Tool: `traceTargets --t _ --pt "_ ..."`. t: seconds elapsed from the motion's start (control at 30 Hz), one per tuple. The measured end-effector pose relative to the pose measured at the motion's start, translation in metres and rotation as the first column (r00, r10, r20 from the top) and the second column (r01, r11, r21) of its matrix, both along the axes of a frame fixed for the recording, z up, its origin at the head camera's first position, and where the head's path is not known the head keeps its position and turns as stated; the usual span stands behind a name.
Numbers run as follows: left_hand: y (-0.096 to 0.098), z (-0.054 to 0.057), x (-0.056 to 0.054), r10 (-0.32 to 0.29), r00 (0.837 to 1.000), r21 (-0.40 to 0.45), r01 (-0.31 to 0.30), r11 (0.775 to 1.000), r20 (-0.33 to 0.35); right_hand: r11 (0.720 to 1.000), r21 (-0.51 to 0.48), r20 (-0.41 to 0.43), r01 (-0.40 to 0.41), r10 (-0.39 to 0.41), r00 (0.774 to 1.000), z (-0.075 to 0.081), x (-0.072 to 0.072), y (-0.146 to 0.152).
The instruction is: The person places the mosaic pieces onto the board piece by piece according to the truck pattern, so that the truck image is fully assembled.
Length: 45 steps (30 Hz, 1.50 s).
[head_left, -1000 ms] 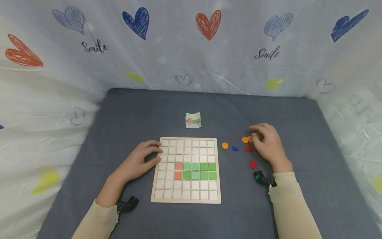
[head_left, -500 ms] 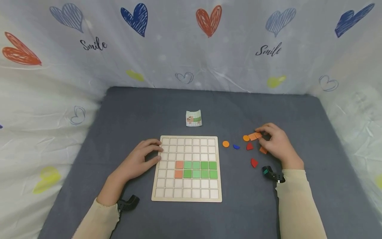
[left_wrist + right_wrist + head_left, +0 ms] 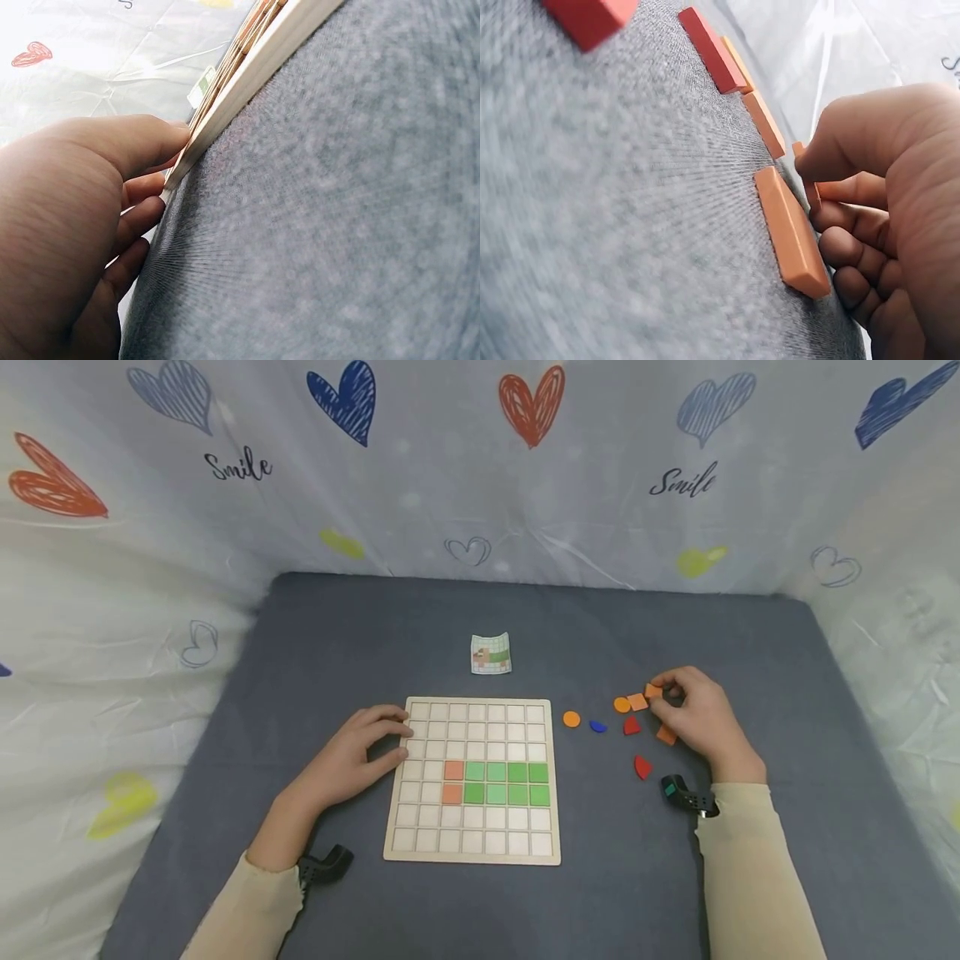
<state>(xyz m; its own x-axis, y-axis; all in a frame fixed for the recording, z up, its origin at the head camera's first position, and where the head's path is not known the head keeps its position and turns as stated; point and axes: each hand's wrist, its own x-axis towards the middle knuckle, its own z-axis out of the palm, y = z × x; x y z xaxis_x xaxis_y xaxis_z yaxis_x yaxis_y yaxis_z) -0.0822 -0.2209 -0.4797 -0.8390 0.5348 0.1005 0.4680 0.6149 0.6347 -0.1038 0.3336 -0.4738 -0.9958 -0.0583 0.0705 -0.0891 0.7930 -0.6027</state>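
Observation:
A wooden grid board (image 3: 472, 850) lies on the dark cloth, with two rows of green square tiles (image 3: 517, 772) and two salmon tiles (image 3: 452, 794) in its cells. At its left edge, the fingertips of my left hand (image 3: 351, 762) touch the rim, thumb on the edge in the left wrist view (image 3: 90, 195). To the right of the board, my right hand (image 3: 693, 714) pinches an orange square tile (image 3: 653, 691) between thumb and fingers. Another orange square tile (image 3: 637, 702) lies just left of it, and a third orange tile (image 3: 791, 232) sits under the hand.
Loose on the cloth right of the board are two orange discs (image 3: 572, 719), a blue half-round piece (image 3: 597, 727) and two red wedge pieces (image 3: 642, 767). Behind the board stands a small picture card (image 3: 491, 654) with a coloured grid. A heart-printed white curtain (image 3: 420, 485) closes off the back.
My right hand has moved right and taken hold of an orange square tile, which has come away from its neighbour. The left hand stays at the board's edge.

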Motion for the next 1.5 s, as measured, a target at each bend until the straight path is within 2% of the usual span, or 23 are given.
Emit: traceTargets --t 0.37,0.57,0.87,1.2,1.5 --pt "-0.001 -0.001 0.000 -0.005 1.000 0.009 0.005 1.000 -0.023 0.999 -0.017 0.003 0.030 -0.030 1.000 0.002 -0.002 -0.004" --pt "-0.001 -0.001 0.000 -0.002 1.000 0.010 0.002 1.000 -0.004 0.999 -0.015 0.002 0.044 -0.044 0.999 0.001 -0.001 -0.004" --pt "-0.001 -0.004 -0.001 -0.002 1.000 0.012 0.002 1.000 -0.015 0.997 -0.055 0.002 0.048 -0.047 0.999 0.003 0.000 -0.011" --pt "-0.002 -0.005 -0.002 -0.002 1.000 0.015 0.002 1.000 -0.029 0.998 -0.061 -0.061 -0.036 0.032 0.998 0.009 -0.007 -0.034" --pt "-0.001 -0.006 -0.002 0.003 1.000 0.015 -0.003 1.000 -0.017 0.990 -0.072 -0.120 -0.118 0.109 0.987 0.030 -0.002 -0.078"
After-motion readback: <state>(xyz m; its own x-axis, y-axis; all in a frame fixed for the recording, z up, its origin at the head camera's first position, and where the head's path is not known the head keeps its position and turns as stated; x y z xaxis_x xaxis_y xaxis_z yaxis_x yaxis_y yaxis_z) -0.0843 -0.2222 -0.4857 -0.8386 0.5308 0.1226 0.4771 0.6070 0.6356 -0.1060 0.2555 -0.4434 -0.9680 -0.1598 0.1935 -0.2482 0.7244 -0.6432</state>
